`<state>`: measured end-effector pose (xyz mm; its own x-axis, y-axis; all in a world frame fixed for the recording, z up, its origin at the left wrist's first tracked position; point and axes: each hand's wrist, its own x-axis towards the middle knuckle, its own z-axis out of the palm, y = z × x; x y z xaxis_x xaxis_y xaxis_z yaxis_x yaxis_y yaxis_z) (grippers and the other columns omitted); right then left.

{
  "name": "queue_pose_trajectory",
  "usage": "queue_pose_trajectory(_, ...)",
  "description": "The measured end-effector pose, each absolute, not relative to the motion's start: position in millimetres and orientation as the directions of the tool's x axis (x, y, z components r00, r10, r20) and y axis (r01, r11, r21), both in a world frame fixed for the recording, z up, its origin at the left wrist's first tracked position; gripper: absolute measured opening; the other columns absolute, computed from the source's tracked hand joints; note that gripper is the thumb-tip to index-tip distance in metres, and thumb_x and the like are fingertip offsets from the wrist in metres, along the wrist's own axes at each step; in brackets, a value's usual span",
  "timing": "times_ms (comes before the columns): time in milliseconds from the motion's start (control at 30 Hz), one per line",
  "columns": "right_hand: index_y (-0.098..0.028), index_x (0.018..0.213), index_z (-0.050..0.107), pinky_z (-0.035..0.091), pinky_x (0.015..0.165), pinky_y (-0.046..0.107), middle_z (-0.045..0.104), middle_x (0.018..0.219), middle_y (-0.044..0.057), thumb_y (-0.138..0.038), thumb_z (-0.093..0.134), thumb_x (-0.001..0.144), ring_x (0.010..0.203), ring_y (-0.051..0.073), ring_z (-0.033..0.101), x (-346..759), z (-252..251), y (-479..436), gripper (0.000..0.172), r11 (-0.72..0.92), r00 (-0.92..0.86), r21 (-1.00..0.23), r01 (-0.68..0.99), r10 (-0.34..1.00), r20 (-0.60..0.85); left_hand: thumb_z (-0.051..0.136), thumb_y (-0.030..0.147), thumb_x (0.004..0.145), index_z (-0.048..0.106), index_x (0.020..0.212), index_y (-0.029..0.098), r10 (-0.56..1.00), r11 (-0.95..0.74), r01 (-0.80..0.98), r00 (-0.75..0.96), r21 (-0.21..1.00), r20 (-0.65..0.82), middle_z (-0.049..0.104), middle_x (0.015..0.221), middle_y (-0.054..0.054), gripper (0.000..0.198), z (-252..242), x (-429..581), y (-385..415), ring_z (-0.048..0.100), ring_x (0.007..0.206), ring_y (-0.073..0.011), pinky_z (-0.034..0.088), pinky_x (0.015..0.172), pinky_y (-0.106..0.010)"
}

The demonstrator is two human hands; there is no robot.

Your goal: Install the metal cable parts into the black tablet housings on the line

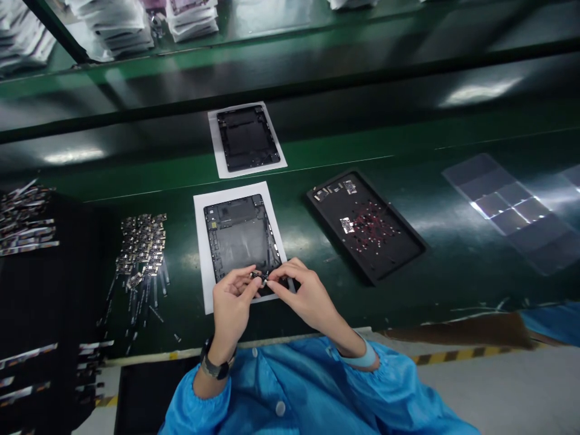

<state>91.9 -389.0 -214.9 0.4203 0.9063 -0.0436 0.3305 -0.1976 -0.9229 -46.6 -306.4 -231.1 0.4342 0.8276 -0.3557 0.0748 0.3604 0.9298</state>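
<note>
While the near shell [238, 238] lies face-up on its white sheet [207, 272] at the front of the green bench [444, 254], the far shell [247, 139] rests on a second sheet [216, 142] directly beyond it. To the right, a black tray [385, 257] sits at an angle, containing a cluster of wired parts [374, 229] and several small boards [347, 225]; clear films [512, 205] lie farther right. To the left, a group of boards with strips [142, 241] is set out beside a black surface [54, 302] bearing more strips. Bags [113, 30] are stacked on the rear shelf [281, 24]. Both hands cover the lower edge of the near shell. The part [257, 276] is located above this edge, between the hands. The left hand [232, 299], palm inward, pinches the part between thumb and fingers. The right hand [310, 296] reaches in from the opposite side, thumb and forefinger closed at the part's right end. Both wrists are angled inward, with forearms converging.
</note>
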Motion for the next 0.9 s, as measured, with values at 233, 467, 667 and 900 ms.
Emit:
queue_pose_trajectory(233,-0.022,0.078,0.072,0.049,0.076,0.034,0.071,0.078,0.004,-0.023,0.061,0.090,0.083,0.022,0.060,94,-216,-389,0.016,-0.209,0.448,-0.949,0.235,0.890,-0.085,0.072,0.026,0.081,0.076,0.111,0.019,0.866,0.074,0.203,0.473,0.976,-0.164,0.073,0.104,-0.007,0.031,-226,-45,-313,0.068,0.079,-0.0150,0.058,0.074,-0.028)
queue_pose_trajectory(467,-0.021,0.077,0.072,0.048,0.074,0.035,0.069,0.076,0.004,-0.024,0.061,0.087,0.082,0.022,0.060,91,-217,-388,0.015,-0.212,0.483,-0.954,0.213,0.872,-0.086,0.065,0.018,0.085,0.071,0.118,0.017,0.869,-0.285,0.344,0.486,0.895,0.090,0.073,0.095,-0.006,0.034,-225,-43,-322,0.064,0.072,-0.0148,0.057,0.068,-0.027)
queue_pose_trajectory(667,-0.022,0.078,0.072,0.048,0.075,0.035,0.069,0.076,0.005,-0.027,0.061,0.089,0.083,0.023,0.060,90,-219,-390,0.017,-0.215,0.478,-0.949,0.230,0.874,-0.082,0.062,0.017,0.087,0.070,0.117,0.016,0.860,-0.359,0.374,0.489,0.855,0.148,0.073,0.100,-0.008,0.031,-231,-42,-324,0.067,0.077,-0.0166,0.058,0.074,-0.030)
queue_pose_trajectory(900,-0.021,0.077,0.070,0.049,0.076,0.035,0.069,0.076,0.005,-0.026,0.060,0.090,0.084,0.023,0.059,88,-219,-390,0.017,-0.218,0.473,-0.942,0.254,0.878,-0.076,0.062,0.018,0.085,0.070,0.112,0.016,0.873,-0.362,0.377,0.458,0.853,0.168,0.073,0.097,-0.008,0.029,-230,-40,-326,0.067,0.074,-0.0167,0.058,0.069,-0.028)
